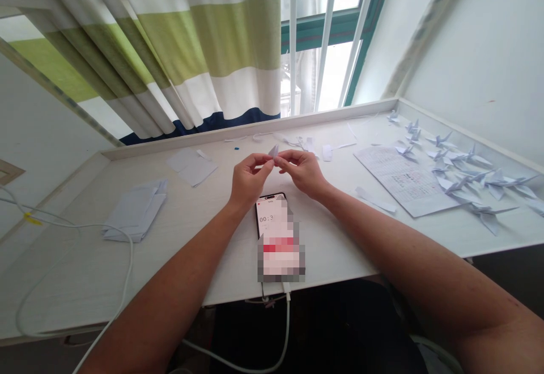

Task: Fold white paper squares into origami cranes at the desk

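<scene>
Between my two hands is a small folded piece of white paper (pixel 274 151), its pointed tip showing above my fingers. My left hand (pixel 250 177) pinches it from the left with thumb and forefinger. From the other side my right hand (pixel 302 171) pinches the same paper, fingertips meeting those of the left. The paper's lower part is hidden by my fingers. Just below my hands a phone (pixel 278 238) lies on the white desk (pixel 212 266), a timer on its partly blurred screen.
Several folded paper cranes (pixel 461 178) cover the right side, some on a printed sheet (pixel 403 181). A stack of folded paper (pixel 135 211) and loose sheets (pixel 193 164) lie left. Paper scraps (pixel 327 152) lie behind my hands. White cables (pixel 127 272) cross the left side.
</scene>
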Motion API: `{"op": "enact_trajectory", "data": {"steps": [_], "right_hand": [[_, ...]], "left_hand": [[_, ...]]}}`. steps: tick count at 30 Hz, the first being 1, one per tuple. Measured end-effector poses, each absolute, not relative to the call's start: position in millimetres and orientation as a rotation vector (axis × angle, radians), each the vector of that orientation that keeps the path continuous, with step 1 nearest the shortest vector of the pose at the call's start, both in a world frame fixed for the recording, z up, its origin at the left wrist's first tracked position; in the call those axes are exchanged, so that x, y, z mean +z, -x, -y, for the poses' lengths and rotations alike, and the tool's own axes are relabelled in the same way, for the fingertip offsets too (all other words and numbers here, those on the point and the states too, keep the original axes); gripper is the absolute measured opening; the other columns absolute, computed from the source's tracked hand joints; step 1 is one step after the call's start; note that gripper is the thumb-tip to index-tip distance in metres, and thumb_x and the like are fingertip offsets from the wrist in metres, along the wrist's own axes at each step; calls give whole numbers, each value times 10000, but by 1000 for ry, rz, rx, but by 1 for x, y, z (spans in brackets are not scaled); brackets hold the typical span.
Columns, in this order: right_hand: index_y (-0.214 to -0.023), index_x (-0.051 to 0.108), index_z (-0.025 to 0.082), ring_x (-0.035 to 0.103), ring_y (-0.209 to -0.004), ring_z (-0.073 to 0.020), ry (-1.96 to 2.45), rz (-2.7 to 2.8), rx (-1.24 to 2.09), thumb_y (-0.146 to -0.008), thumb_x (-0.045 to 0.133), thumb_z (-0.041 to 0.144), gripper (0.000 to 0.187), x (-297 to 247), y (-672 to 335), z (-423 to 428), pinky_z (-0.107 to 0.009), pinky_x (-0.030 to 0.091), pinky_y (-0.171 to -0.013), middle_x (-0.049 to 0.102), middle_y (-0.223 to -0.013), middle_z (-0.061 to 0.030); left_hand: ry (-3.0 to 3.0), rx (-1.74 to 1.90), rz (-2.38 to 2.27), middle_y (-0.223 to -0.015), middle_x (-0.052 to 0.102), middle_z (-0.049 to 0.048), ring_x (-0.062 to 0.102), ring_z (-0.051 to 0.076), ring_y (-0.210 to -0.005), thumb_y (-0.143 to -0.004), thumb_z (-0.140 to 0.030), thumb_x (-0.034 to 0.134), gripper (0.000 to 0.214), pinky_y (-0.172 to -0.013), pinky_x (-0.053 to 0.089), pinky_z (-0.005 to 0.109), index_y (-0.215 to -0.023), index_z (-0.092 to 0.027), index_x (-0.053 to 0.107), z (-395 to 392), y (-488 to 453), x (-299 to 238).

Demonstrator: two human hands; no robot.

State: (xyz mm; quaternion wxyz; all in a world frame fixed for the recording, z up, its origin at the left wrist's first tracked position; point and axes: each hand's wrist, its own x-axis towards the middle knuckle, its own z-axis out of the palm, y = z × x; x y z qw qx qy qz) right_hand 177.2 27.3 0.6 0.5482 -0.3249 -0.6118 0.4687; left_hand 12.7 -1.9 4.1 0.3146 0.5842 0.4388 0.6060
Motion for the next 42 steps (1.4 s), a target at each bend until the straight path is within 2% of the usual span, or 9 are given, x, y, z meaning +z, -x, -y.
{"op": "enact_trajectory", "data": {"steps": [5,10,14,23,30,37,42], "right_hand": [[-925,834,215,743,-865,-214,775,1404,1114,-719,913,660,497,-4,-176,-32,-385,665,-787,823,-944,-67],[-1067,865,247,773,-1019,-249,732,1422,1215,-772,872,669,515,-2,-175,-29,-426,676,-890,843,-1137,-75],[-1079,870,277,760,-1130,-264,694,1431,1251,-804,868,625,444,1,-175,-25,-440,667,-948,827,-1233,-65],[-983,881,257,759,-892,-225,731,1423,1179,-756,919,578,395,-4,-177,-30,-454,651,-912,845,-949,-51],[-921,864,248,740,-855,-212,746,1416,1191,-750,915,608,402,1,-179,-29,-438,643,-887,819,-874,-46],[-797,821,216,707,-768,-184,736,1317,1209,-677,973,569,404,6,-179,-26,-382,610,-807,783,-774,-35],[-809,779,216,712,-732,-183,729,1266,1221,-644,991,543,423,3,-178,-28,-404,616,-819,775,-766,-24]], "left_hand": [[-1625,1605,-1188,-971,825,71,789,228,-904,-849,-444,868,277,-899,634,386,-961,-202,794,4,-13,3],[-1684,1648,-1263,-997,830,67,788,238,-948,-865,-464,859,283,-934,636,402,-981,-209,814,3,-11,3],[-1715,1698,-1261,-1086,831,69,769,250,-1059,-867,-455,859,265,-936,636,399,-1003,-230,829,3,-10,5],[-1680,1684,-1200,-970,834,52,768,236,-956,-832,-514,876,291,-912,642,399,-905,-234,839,0,-6,3],[-1656,1643,-1162,-952,822,50,767,230,-939,-832,-517,875,310,-883,634,389,-921,-224,821,-2,-6,3],[-1477,1691,-1089,-856,755,19,736,166,-842,-756,-414,942,353,-796,596,304,-886,-196,696,-4,-8,3],[-1376,1683,-1055,-842,739,14,705,145,-807,-736,-353,946,336,-797,578,300,-882,-186,693,-6,-8,2]]}}
